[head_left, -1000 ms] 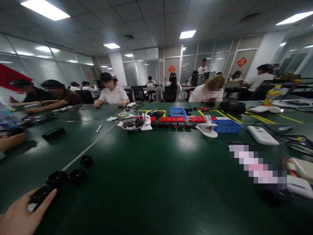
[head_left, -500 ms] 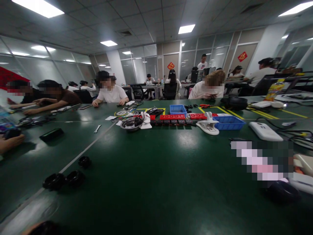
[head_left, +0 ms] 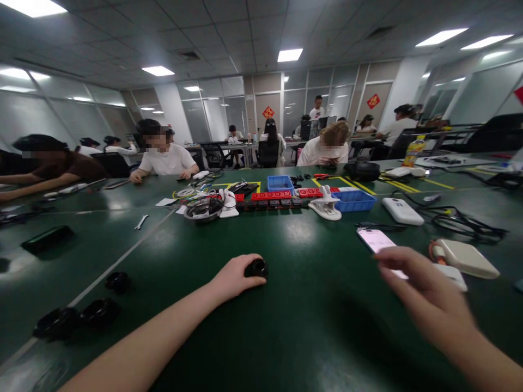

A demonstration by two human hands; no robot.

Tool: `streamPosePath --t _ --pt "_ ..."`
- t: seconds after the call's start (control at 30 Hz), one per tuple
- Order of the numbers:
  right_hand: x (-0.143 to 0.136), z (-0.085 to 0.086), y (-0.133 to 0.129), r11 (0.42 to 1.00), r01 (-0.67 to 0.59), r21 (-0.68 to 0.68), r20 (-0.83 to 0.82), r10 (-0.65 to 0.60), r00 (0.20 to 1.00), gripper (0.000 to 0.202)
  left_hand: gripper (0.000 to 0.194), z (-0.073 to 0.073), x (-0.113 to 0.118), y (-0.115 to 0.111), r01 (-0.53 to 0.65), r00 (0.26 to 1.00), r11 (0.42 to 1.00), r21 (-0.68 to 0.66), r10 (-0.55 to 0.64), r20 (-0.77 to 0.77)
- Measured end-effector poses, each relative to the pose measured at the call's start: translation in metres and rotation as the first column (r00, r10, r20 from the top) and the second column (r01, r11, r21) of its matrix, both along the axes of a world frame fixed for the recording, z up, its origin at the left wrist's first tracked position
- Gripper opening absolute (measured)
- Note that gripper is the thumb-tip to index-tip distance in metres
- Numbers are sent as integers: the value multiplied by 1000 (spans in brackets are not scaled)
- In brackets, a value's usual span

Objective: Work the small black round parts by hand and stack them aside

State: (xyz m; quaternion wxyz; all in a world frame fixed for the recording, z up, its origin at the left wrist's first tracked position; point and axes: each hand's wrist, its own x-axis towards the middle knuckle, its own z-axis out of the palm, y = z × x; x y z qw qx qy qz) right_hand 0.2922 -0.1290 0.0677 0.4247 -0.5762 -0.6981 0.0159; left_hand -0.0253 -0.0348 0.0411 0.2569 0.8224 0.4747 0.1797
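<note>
My left hand [head_left: 237,277] reaches in from the lower left, its thumb and fingers closed around a small black ring-shaped part [head_left: 258,268] at the table surface. The part's round opening faces right. At the right, my right hand [head_left: 425,299] is raised over the table with its fingers loosely bent and a gap beside the thumb. Nothing shows between those fingers. It partly covers a phone [head_left: 373,238] with a lit screen. Three similar black round parts, one nearer the back [head_left: 118,281] and two in front [head_left: 100,312], [head_left: 56,323], lie at the left.
Across the green table stand a bowl of cables [head_left: 203,212], a red power strip [head_left: 274,195], a white clamp stand [head_left: 326,207] and a blue tray [head_left: 354,201]. A wrench [head_left: 141,221] lies left. White boxes [head_left: 402,211] and black cables are right. Several people sit beyond.
The view has turned to the right. My left hand has come from the lower left edge to the middle with the black part. My right hand has come into view near the phone.
</note>
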Motion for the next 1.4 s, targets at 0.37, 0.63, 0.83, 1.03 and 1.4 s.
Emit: streamPosePath --t 0.37,0.63,0.83,1.03,1.4 --pt "-130 -52 123 922 -287 -262 56 311 949 27 33 -30 39 49 31 998 991 130 -39 59" --pt "-132 -54 126 909 -293 -295 28 315 949 22 35 -34 37 50 -48 998 976 211 58 -39" --pt "-124 -46 120 877 -447 -178 107 469 877 31 39 -36 31 51 60 998 982 180 -60 -9" --pt "-123 -47 111 697 -717 0 104 713 693 26 34 -36 27 54 289 957 936 201 -284 -54" --pt "-120 -46 103 672 -738 57 135 728 673 31 58 -35 27 51 299 954 940 166 -292 -69"
